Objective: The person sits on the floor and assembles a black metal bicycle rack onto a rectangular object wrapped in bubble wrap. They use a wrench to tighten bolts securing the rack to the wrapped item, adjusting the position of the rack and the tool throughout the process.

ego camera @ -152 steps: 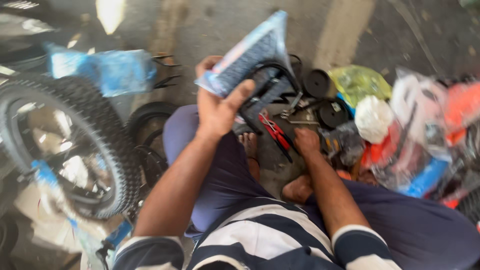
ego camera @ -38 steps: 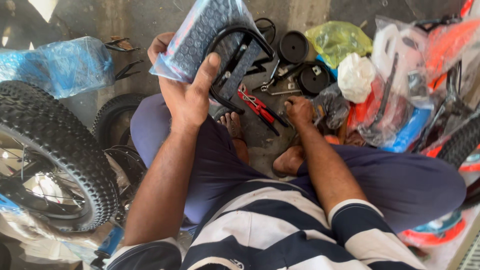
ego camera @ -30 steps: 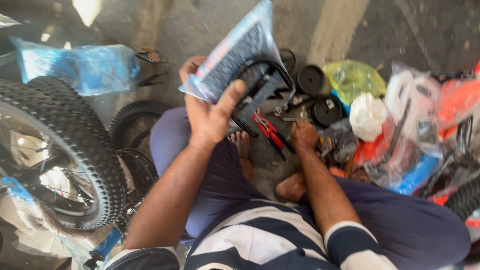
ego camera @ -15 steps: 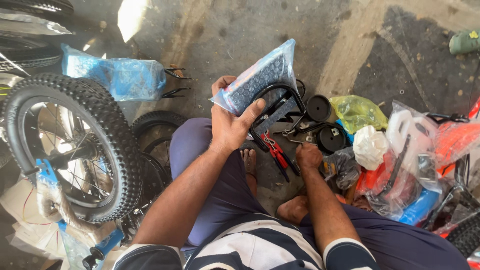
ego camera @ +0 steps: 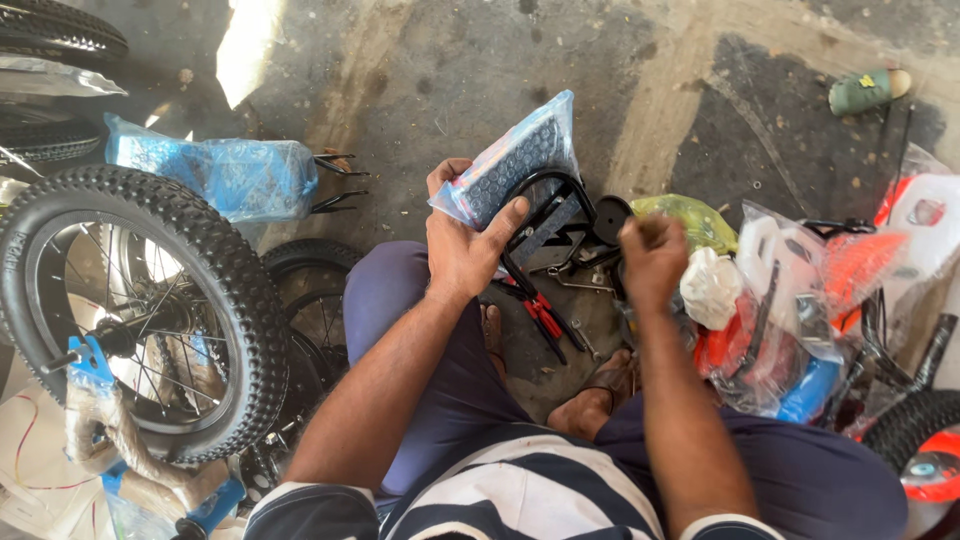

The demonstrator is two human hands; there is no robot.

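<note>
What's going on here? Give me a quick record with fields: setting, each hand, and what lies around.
Setting: person seated on a grey concrete floor
Left hand: holds a clear plastic bag of dark bubble-wrapped parts
Right hand: raised, blurred, whether it holds anything cannot be told
Between the legs: red-handled pliers, black curved metal bracket
Left side: knobbly black spoked bicycle wheel, blue plastic-wrapped bundle
Right side: orange and white parts in clear bags

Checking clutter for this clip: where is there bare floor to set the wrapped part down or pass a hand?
Bare concrete floor lies beyond the left hand and its wrapped part, between the blue plastic bag and the green object. It is crowded near the right hand: pliers, black discs, and bagged orange and white parts. The knobby wheel fills the left.
</note>
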